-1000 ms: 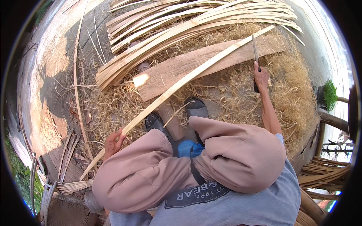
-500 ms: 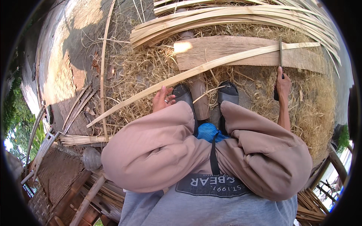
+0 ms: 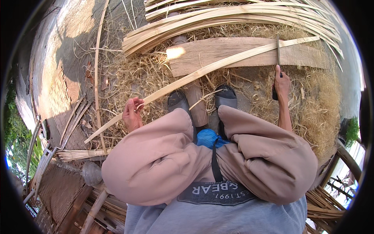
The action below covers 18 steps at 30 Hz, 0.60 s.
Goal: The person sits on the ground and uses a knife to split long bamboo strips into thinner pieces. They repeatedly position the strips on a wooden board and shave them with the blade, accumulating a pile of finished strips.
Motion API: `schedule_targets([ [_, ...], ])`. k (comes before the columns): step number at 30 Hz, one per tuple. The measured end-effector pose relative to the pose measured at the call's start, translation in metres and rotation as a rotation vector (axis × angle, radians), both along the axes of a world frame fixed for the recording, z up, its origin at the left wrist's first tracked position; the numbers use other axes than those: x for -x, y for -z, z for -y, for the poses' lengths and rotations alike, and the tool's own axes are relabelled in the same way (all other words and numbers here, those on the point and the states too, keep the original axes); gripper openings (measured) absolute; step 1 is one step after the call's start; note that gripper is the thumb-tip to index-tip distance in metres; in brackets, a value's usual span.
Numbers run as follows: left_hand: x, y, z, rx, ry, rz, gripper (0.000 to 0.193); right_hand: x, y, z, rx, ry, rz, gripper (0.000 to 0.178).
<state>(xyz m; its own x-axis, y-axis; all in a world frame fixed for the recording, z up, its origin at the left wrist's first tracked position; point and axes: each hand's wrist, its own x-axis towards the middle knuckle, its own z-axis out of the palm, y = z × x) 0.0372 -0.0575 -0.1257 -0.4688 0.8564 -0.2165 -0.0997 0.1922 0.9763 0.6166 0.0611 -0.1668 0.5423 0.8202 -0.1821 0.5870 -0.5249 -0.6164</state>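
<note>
A long pale bamboo strip (image 3: pixel 198 73) runs aslant from lower left to upper right, its right part lying over a broad wooden board (image 3: pixel 218 48). My left hand (image 3: pixel 133 113) is at the strip's lower left stretch, fingers curled about it; the strip shows on both sides of the hand. In my right hand (image 3: pixel 282 84) is a knife (image 3: pixel 278 52) with a dark handle, gripped in a closed fist with the thumb along it. Its narrow blade points away from me and crosses the strip above the board.
A stack of bamboo strips (image 3: pixel 218 17) lies beyond the board. Curly shavings (image 3: pixel 315 93) cover much of the ground. A round wooden post (image 3: pixel 197 103) lies between my sandalled feet, beside a blue bundle (image 3: pixel 210 137). More strips (image 3: pixel 80 155) lie at left.
My left hand has slid left and down along the strip and now curls round it. My right hand keeps the knife across the strip. The whole view has shifted slightly.
</note>
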Motion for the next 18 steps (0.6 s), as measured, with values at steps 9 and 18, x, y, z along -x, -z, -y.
schedule_targets([
  [9,-0.091,-0.009,-0.106,0.478,0.942,-0.608,0.054,0.101,-0.028,0.029,0.049,-0.250,-0.142,0.061],
  [18,-0.068,-0.001,-0.068,0.152,0.770,-1.052,0.053,0.053,-0.033,0.016,0.088,-0.246,-0.012,0.057],
])
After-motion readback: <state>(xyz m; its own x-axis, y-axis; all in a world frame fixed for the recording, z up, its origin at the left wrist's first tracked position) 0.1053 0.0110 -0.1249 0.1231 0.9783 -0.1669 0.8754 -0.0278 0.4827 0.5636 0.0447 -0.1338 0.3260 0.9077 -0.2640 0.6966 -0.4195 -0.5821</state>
